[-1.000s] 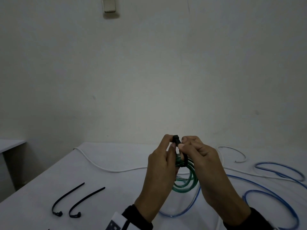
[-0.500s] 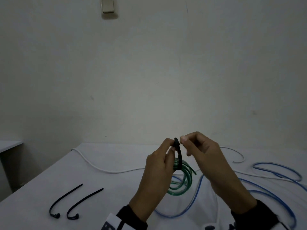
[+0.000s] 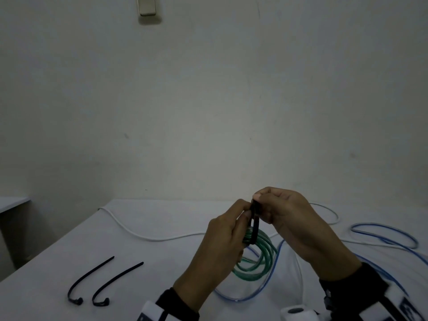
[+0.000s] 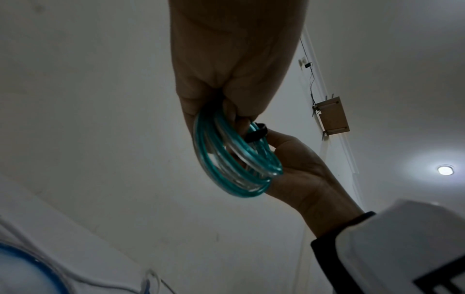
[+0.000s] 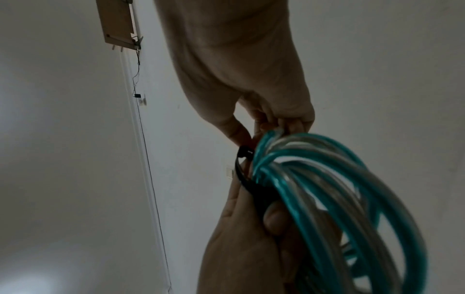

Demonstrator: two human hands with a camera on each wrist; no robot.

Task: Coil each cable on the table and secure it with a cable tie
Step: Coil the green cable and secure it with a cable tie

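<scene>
Two hands fastening a black cable tie (image 3: 254, 224) around a green cable coil (image 3: 259, 258).
Left hand (image 3: 222, 242) pinches tie and coil; right hand (image 3: 284, 214), at 1 o'clock, pinches the tail; best pulled straight.

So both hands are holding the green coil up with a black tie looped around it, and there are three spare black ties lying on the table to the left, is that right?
Not quite: the head view shows two spare ties on the table, not three. The rest holds: both the left hand and right hand hold the green coil with a black tie looped around it.
</scene>
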